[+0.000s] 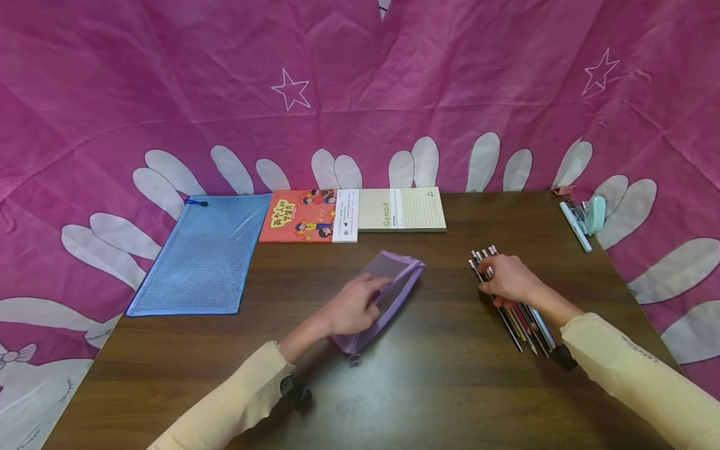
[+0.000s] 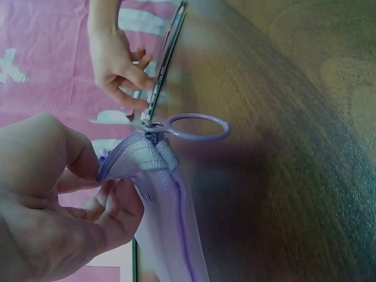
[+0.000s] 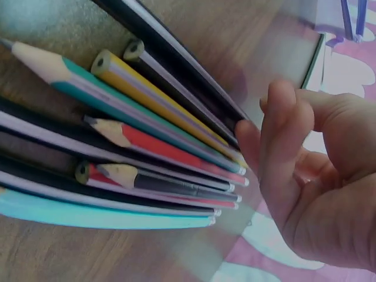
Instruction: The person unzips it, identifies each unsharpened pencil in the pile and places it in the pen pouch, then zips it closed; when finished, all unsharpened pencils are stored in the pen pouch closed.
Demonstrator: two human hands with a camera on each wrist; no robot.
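Lilac mesh forms the pouch (image 1: 398, 294), which lies aslant near the middle of the wooden table (image 1: 450, 387). The left hand (image 1: 354, 306) rests over it, thumb and fingers pinching one edge near the end with the zip's ring (image 2: 200, 138). That edge seems drawn away from the zip, so the opening of the pouch looks done, though how wide the mouth gapes is hard to tell.

Well apart, to the right, lies a fanned bundle of pencils (image 3: 141, 119), erasers pointing away from the person. The right hand (image 1: 509, 278) is over the eraser ends, fingers loosely bent and partly spread; none appears closed round a pencil, and whether a fingertip touches one cannot be told. No pencil shows in the pouch, so the gathering up appears to be all left to do, and the work looks early.

Farther back, a blue zip folder (image 1: 205, 256), a red book (image 1: 298, 215) and a pale notebook (image 1: 416, 209) lie in a row, apparently untouched. A light-blue pen (image 1: 575, 226) lies at the right edge beside a turquoise item (image 1: 595, 214).
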